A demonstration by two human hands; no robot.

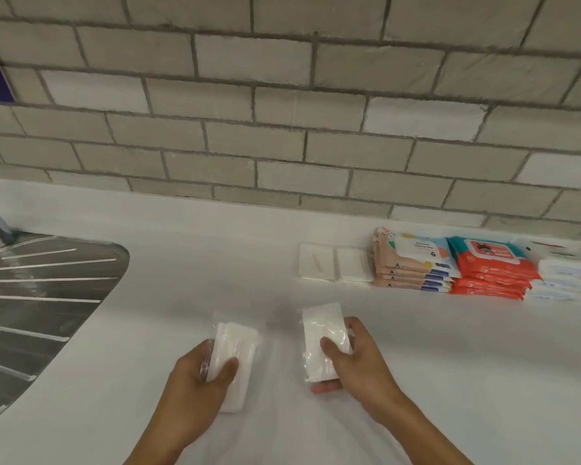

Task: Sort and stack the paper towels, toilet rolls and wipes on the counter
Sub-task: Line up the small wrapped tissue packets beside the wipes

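Two small white tissue packs in clear wrap sit low in the middle of the view, one in each hand, just above the white counter (215, 263). The left hand (195, 380) grips the left pack (237, 342) by its near end, thumb across the top and fingers curled underneath, so the pack points toward twelve o'clock. The right hand (359, 370) clamps the right pack (319, 333) the same way, thumb pressed on its top face and fingers wrapped round the far edge and underneath. The two packs lie side by side, near each other but apart.

At about two o'clock from the hands, a row runs along the foot of the wall (282, 129). From left to right it holds two flat white packs (317, 263) lying just beside each other, a stack of peach wipes (406, 266), a stack of red wipes (493, 271) touching it, and a stack of white packs (564, 280) at the edge of view.

At nine o'clock, a ribbed steel draining board (47, 290) is set into the counter. The wall is grey brick.
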